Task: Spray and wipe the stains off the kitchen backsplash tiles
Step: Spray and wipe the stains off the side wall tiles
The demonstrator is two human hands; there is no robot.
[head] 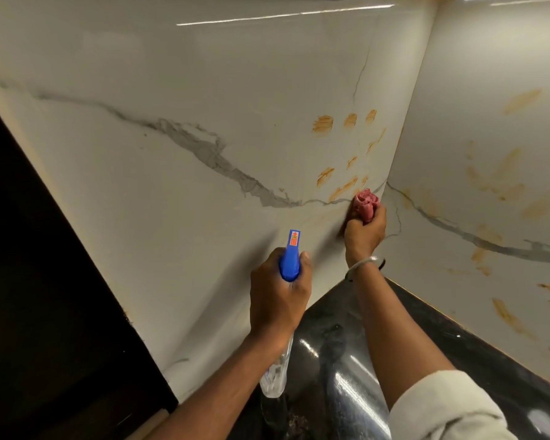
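Note:
The white marble-look backsplash [204, 74] meets a second tiled wall [477, 90] in a corner. Orange-brown stains [323, 123] dot the left wall near the corner, and more stains [508, 176] smear the right wall. My left hand [278, 296] grips a clear spray bottle [291, 255] with a blue trigger head, nozzle pointing at the left wall. My right hand [364, 231] holds a bunched pink cloth [366, 202] pressed against the tile just below the lowest stains, close to the corner.
A glossy black countertop [346, 360] runs below both walls. A dark panel or opening [29, 281] borders the backsplash on the left. A bangle circles my right wrist, and a light sleeve covers that forearm.

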